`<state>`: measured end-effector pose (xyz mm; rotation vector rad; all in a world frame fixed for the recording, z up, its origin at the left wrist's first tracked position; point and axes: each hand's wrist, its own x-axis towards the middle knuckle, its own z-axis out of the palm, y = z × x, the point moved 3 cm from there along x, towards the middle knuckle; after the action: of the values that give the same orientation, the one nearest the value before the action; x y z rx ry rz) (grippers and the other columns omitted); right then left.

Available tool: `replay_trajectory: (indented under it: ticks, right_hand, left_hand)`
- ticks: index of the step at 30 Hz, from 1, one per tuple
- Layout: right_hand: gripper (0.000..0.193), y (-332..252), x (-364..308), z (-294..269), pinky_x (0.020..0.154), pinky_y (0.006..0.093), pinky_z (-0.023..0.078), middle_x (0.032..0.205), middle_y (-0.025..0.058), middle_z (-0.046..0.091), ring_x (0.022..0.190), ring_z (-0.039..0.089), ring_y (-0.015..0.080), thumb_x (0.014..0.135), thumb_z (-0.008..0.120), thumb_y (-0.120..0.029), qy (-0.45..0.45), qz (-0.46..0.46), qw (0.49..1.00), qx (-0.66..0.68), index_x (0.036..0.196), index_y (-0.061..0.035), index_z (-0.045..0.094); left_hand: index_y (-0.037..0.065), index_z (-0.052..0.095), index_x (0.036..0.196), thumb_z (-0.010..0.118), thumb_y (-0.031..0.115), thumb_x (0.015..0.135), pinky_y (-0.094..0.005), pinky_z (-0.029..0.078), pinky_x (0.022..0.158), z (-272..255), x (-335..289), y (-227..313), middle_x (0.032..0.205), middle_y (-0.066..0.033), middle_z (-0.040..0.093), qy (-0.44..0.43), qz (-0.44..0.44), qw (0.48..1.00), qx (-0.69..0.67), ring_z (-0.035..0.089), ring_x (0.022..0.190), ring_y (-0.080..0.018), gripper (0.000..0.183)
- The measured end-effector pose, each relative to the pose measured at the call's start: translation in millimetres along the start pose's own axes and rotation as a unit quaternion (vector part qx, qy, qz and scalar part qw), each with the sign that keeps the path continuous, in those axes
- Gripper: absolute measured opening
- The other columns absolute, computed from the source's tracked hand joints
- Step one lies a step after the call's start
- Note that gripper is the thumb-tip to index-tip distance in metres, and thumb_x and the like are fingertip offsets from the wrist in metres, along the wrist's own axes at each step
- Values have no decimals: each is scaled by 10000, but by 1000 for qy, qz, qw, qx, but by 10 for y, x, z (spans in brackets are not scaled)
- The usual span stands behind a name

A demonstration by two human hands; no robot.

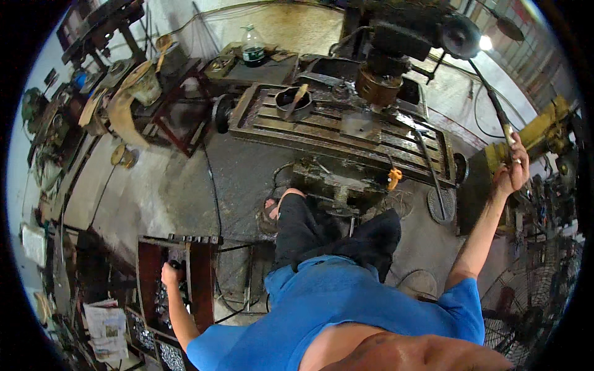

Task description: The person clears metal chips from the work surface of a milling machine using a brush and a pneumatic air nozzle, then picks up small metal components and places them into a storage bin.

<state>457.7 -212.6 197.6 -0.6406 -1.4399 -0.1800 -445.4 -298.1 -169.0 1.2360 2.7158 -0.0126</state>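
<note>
My right hand [512,168] is raised at the right, its fingers closed round the lower end of a long lever [497,105] that slopes down from the milling machine's head [396,37]. At lower left, my left hand [169,274] reaches into a reddish-brown bin [201,290] of small metal pieces. Its fingers are closed beside a dark rounded piece, and what they hold is too small to tell. In front of me lies the machine's slotted table [322,131], with a dark pot [293,104] and a brush [298,99] standing in it.
A work light [486,42] glows near the machine head. On the back bench stands a clear bottle [252,46] of dark liquid. A bucket [143,83] sits on the left bench. Trays of metal parts [170,357] lie below the bin; a wire fan guard [526,297] is at right.
</note>
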Motion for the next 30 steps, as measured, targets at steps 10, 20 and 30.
replay_trajectory:
  ticks: [10,20,30]
  right_hand:
    - [151,-142,237,130,971,512,275,873,158,533,1025,489,369,720,458,-115,22,38,999,-18,732,27,508]
    - [255,-122,1196,-150,885,420,377,895,177,559,960,532,312,831,454,-162,-86,-53,986,-129,803,80,530]
    - [304,-574,909,264,859,303,413,1052,152,575,981,544,210,864,443,-130,87,-112,900,-412,1086,55,536]
  left_hand:
    - [93,596,865,570,189,686,-397,495,723,11,227,200,943,-110,628,-57,25,986,157,616,880,-279,205]
    - [109,586,893,702,348,595,-392,504,696,-100,227,289,898,-91,635,-82,34,982,165,618,848,-288,399]
    - [10,565,850,643,161,725,-426,481,643,-166,151,-318,832,-130,616,181,52,967,-171,605,759,-304,211]
